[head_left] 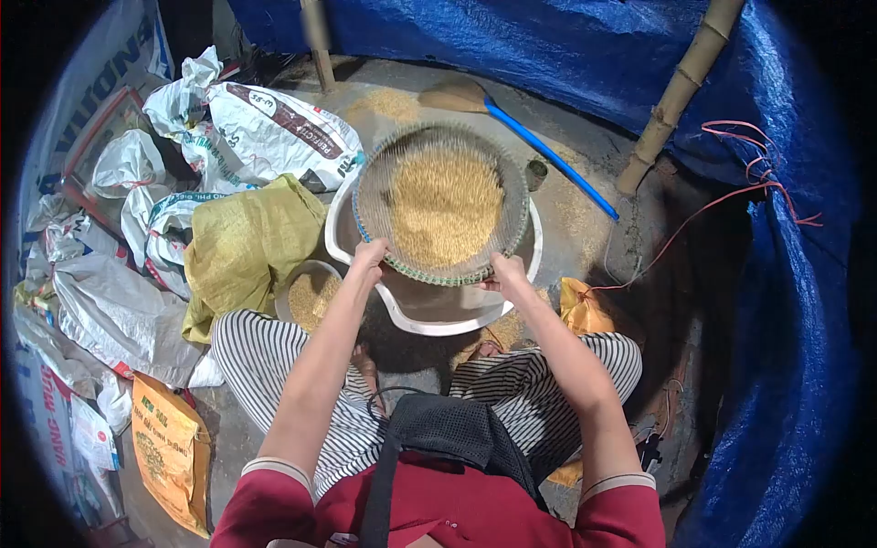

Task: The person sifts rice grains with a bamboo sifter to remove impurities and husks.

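A round woven sieve (370, 196) with a green-and-blue bound rim is held out in front of me. Golden grain (445, 205) lies heaped on its mesh, slightly blurred. My left hand (370, 259) is closed on the near-left part of the rim, and my right hand (505, 272) grips the near-right part. Below the sieve stands a large white basin (438, 327), whose inside is mostly hidden by it. A smaller bowl of grain (309, 294) sits left of the basin, near my left forearm.
Stuffed white sacks (274, 128) and a yellow sack (251, 233) crowd the left side. An orange bag (171, 452) lies front left, another orange bag (585, 306) right of the basin. A blue-handled broom (553, 160) lies behind. A bamboo pole (681, 96) leans by the blue tarp (566, 46).
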Motion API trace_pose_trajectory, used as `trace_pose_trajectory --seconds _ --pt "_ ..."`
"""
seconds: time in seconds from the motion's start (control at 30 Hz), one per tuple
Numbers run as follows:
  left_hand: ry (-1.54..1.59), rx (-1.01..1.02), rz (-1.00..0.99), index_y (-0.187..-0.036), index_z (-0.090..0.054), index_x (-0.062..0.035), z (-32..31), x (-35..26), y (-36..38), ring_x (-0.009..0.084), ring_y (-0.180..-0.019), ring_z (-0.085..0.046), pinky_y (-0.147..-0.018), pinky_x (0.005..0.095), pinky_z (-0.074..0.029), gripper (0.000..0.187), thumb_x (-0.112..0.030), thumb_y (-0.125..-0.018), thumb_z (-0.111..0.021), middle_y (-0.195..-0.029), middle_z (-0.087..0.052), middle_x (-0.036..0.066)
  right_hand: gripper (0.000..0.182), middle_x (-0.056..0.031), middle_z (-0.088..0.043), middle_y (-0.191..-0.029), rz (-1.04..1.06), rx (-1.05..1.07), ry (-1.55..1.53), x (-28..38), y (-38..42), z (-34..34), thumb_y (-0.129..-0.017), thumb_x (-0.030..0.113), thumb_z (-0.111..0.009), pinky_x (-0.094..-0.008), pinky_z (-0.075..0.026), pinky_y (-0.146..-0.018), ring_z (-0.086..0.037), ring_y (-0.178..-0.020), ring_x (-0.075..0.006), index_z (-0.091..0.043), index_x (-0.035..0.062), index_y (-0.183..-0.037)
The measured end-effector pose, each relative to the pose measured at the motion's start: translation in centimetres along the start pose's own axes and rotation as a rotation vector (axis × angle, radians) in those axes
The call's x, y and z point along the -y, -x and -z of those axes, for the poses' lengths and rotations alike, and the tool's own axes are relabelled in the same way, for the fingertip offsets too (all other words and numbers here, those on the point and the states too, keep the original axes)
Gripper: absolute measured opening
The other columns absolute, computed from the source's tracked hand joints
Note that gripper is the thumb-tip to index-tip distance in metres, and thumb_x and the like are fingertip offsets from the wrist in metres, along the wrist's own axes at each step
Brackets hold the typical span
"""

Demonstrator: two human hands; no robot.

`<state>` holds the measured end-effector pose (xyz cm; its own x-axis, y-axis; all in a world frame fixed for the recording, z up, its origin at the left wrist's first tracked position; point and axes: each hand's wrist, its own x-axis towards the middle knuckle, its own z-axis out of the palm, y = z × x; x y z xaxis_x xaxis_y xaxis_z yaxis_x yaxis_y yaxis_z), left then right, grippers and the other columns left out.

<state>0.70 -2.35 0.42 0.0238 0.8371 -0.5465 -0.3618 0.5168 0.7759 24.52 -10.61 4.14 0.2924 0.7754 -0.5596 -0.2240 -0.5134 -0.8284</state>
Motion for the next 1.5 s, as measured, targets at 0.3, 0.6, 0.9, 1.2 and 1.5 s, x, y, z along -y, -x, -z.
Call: trace_pose_trajectory --seconds 0.3,0.6,0.9,1.2,1.5 --pt "0.043 0.055 -0.178 -0.086 -0.053 0.0043 0.1 -1.1 -0.2 0.0212 -0.065 -0.054 -0.052 0.0355 -0.047 0.025 0.002 -0.061 -0.052 -0.076 -0.052 0.010 0.031 -0.0211 -0.056 -0.079 0.199 -0.001 -0.001 0.1 0.6 -0.6 -0.078 0.014 -0.045 -0.0309 -0.051 -0.040 -0.059 -0.056 -0.0271 -0.045 -0.0130 -0.093" --pt "0.079 0.006 0.172 -0.096 -0.047 0.0056 0.6 -0.4 0.8 0.0283 -0.074 -0.055 -0.064 0.0452 -0.050 0.032 0.007 -0.064 -0.047 -0.087 -0.050 0.013 0.031 -0.0186 -0.057 -0.080 -0.098 0.063 0.130 -0.3 0.0 -0.7 -0.081 0.017 -0.039 -0.0266 -0.046 -0.045 -0.059 -0.061 -0.0258 -0.042 -0.0091 -0.097" --pt "-0.023 0.114 -0.242 -0.089 -0.050 0.0071 0.4 -2.1 0.3 0.0221 -0.068 -0.055 -0.057 0.0338 -0.049 0.028 0.005 -0.061 -0.050 -0.078 -0.052 0.011 0.033 -0.0207 -0.055 -0.084 0.222 -0.049 0.065 -1.0 -0.7 -0.8 -0.080 0.015 -0.040 -0.0308 -0.047 -0.043 -0.059 -0.062 -0.0271 -0.040 -0.0137 -0.097" --pt "0.035 0.040 0.137 -0.095 -0.047 0.0075 0.5 -0.5 1.2 0.0267 -0.073 -0.055 -0.061 0.0444 -0.050 0.031 0.005 -0.064 -0.049 -0.085 -0.050 0.014 0.031 -0.0226 -0.054 -0.086 -0.102 0.064 0.078 -0.7 -0.4 -0.4 -0.080 0.012 -0.038 -0.0308 -0.050 -0.048 -0.059 -0.063 -0.0287 -0.042 -0.0141 -0.097" --pt "-0.121 -0.018 -0.179 -0.089 -0.049 0.0087 0.3 -1.1 -0.9 0.0222 -0.068 -0.053 -0.057 0.0359 -0.048 0.028 0.006 -0.061 -0.049 -0.079 -0.051 0.012 0.027 -0.0208 -0.055 -0.080 0.091 0.050 0.053 0.5 -1.3 -0.6 -0.079 0.011 -0.040 -0.0301 -0.048 -0.042 -0.058 -0.058 -0.0266 -0.045 -0.0118 -0.093"
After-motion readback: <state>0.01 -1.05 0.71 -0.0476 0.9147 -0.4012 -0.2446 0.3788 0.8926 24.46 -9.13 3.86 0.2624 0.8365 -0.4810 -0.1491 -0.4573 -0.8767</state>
